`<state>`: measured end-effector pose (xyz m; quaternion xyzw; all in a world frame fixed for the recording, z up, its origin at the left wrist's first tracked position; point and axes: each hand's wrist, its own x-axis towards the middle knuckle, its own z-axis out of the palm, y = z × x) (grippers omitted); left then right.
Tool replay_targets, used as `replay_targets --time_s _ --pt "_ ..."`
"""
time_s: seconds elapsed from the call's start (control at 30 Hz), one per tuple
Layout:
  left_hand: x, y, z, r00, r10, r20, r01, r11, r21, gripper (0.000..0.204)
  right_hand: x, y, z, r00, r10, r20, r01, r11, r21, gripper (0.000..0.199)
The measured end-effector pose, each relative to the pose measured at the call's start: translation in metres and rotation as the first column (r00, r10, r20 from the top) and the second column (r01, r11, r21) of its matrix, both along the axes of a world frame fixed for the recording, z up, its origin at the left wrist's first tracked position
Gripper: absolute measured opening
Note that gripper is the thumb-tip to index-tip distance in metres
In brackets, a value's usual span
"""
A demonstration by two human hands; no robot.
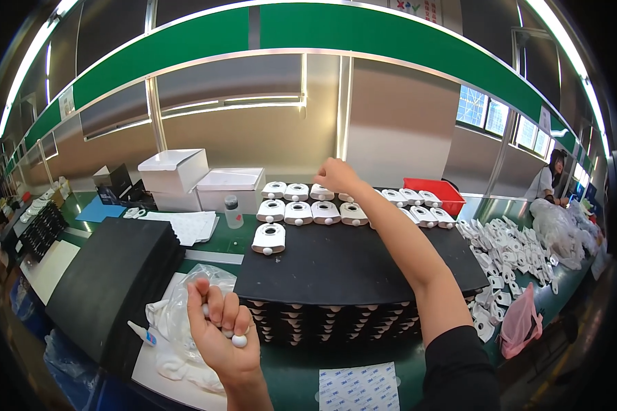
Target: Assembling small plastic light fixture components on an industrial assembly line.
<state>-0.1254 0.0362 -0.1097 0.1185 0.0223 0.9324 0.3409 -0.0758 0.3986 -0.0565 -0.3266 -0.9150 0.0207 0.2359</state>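
Note:
My left hand [221, 325] is turned palm up near the front of the black board, its fingers curled around several small white balls [239, 340]. On the black board [329, 264] stand rows of white plastic housings [297, 213], each with a dark round opening; several show a small white ball at the front edge. Over the back row, my right hand [337, 176] is closed with its fingers bent down just above a white housing [321, 192]. Whatever its fingertips hold is hidden. One housing [269, 238] sits alone at the left, in the nearest row.
Below the top board, more boards with housings are stacked. A heap of white parts [507, 253] and a pink bag [521, 322] lie right; a red bin [435, 195] stands behind. Left are black boards [120, 267], a glue bottle [142, 333] and a clear bottle [233, 212]. A person sits far right.

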Motion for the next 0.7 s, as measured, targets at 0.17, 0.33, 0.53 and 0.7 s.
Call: replay_targets --time_s 0.17,0.33,0.53,0.7 --pt "-0.001 0.001 -0.001 1.000 0.002 0.002 -0.002 1.000 -0.003 0.022 0.012 0.000 -0.003 0.972 0.202 0.122 -0.185 0.973 -0.139 0.023" --pt "0.000 0.000 -0.002 1.000 -0.012 0.004 0.012 1.000 0.010 0.022 0.020 0.004 0.006 0.966 0.165 0.199 -0.124 0.971 -0.204 0.023" --pt "0.003 -0.002 0.000 1.000 0.002 0.004 -0.002 1.000 -0.004 0.023 -0.014 -0.001 -0.001 0.979 0.200 0.049 -0.195 0.976 -0.097 0.030" --pt "0.005 -0.002 0.000 1.000 -0.016 -0.004 0.016 1.000 -0.006 0.024 -0.065 -0.025 -0.023 0.904 0.409 0.122 -0.395 0.910 -0.123 0.048"
